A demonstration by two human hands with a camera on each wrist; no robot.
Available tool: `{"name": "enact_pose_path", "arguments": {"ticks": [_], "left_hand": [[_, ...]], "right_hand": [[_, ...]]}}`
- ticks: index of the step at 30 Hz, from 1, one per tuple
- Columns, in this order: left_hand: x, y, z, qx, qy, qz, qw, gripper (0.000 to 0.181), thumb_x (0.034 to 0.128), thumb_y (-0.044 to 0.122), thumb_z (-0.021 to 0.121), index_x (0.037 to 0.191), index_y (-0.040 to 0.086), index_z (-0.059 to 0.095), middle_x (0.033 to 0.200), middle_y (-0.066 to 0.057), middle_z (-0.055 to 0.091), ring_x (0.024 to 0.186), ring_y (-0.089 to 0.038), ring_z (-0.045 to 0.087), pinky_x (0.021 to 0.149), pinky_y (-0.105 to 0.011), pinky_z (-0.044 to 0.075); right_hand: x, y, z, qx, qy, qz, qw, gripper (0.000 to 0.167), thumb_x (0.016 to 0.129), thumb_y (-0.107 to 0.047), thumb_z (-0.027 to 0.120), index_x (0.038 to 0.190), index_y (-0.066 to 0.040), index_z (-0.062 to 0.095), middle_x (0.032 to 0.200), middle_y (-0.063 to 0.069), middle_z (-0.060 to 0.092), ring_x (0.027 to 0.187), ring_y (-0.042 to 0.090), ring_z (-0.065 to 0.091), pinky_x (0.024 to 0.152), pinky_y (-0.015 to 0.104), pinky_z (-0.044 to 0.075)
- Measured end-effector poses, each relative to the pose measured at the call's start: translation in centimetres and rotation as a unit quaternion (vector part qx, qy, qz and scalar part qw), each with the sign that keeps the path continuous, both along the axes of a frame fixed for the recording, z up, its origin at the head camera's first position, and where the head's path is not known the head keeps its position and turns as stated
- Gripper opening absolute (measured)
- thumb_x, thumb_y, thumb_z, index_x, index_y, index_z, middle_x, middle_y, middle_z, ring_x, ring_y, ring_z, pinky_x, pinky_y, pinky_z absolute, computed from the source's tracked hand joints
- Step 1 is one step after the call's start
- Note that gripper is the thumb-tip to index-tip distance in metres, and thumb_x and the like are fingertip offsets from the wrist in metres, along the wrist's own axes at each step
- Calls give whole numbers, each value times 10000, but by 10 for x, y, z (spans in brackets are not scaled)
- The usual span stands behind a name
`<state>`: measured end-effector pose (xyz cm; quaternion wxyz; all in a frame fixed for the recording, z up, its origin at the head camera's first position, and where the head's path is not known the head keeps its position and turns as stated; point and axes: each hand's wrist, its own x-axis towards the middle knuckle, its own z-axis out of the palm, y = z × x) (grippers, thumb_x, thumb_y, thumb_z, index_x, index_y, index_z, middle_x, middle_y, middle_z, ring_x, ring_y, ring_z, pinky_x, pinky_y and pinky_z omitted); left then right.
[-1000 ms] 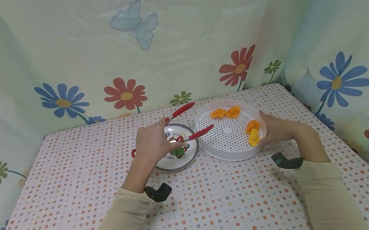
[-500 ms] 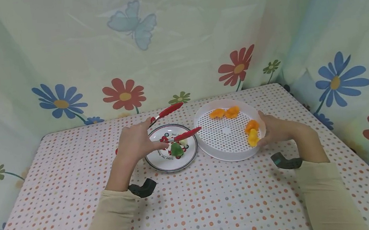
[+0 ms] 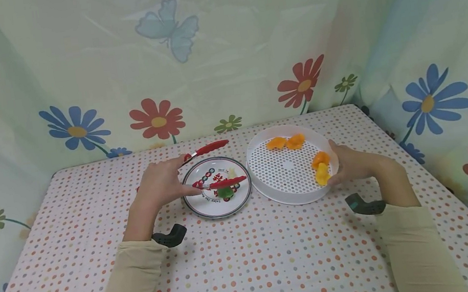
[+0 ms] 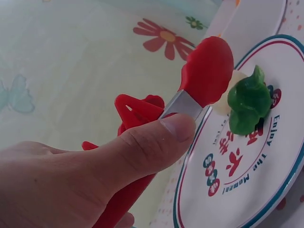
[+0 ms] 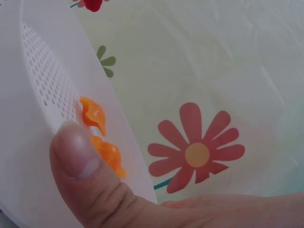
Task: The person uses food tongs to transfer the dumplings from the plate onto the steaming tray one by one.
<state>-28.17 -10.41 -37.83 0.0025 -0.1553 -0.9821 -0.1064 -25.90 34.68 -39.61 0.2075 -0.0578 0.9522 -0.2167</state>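
A: Which step seems to be in hand?
B: Positioning, by the look of it. The red tongs (image 3: 223, 184) are gripped by the left hand (image 3: 157, 185) at left of centre in the head view, with the thumb laid along one arm. The tips are spread wide, and nothing is pinched between them.

A: Where is the green piece (image 3: 225, 193) to be found?
B: It is seen on the plate (image 3: 202, 204), just left of the middle of the head view. It is partly overlapped by the lower tip; whether it is touched cannot be told. A pale piece (image 3: 231, 172) is seen just above it.

A: And the right hand (image 3: 352, 165)?
B: Its thumb and fingers are curled about the wall of the white tray (image 3: 279, 172), right of centre — apparently so that the tray is steadied. Two orange pieces (image 3: 276, 143) are seen near the tray's upper edge, a third orange piece (image 3: 320, 158) and a yellow piece (image 3: 322, 174) at its right.

A: What would be called for by the next move?
B: If the green piece is to be lifted, the tips should be set on either side of it, then squeezed gently — it looks smooth and might be let slip.
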Motion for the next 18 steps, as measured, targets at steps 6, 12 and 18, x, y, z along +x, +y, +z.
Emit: {"name": "enact_pose_path", "arguments": {"ticks": [6, 12, 18], "left_hand": [[0, 2, -1, -3, -184, -136, 9997, 990, 599, 607, 811, 1408, 147, 472, 1310, -86, 601, 1185, -316, 556, 979, -492, 442], [0, 3, -5, -184, -194, -274, 9993, 976, 596, 610, 811, 1396, 156, 484, 1324, -70, 592, 1172, -302, 568, 971, -492, 451], [1, 4, -5, -360, -477, -386, 9975, 938, 616, 588, 811, 1391, 165, 494, 1300, -72, 607, 1150, -279, 581, 940, -488, 465]], "right_hand": [[0, 1, 0, -16, -36, -9, 10000, 1287, 700, -423, 812, 1480, 60, -90, 1510, 352, 93, 1350, 510, 195, 1039, 660, 219], [0, 1, 0, -22, -60, -11, 10000, 1308, 686, -466, 810, 1472, 82, -81, 1500, 375, 81, 1352, 534, 158, 1028, 694, 187], [1, 1, 2, 51, -123, -58, 9999, 1318, 682, -469, 811, 1470, 81, -93, 1494, 384, 74, 1347, 544, 150, 1025, 698, 184]]}}
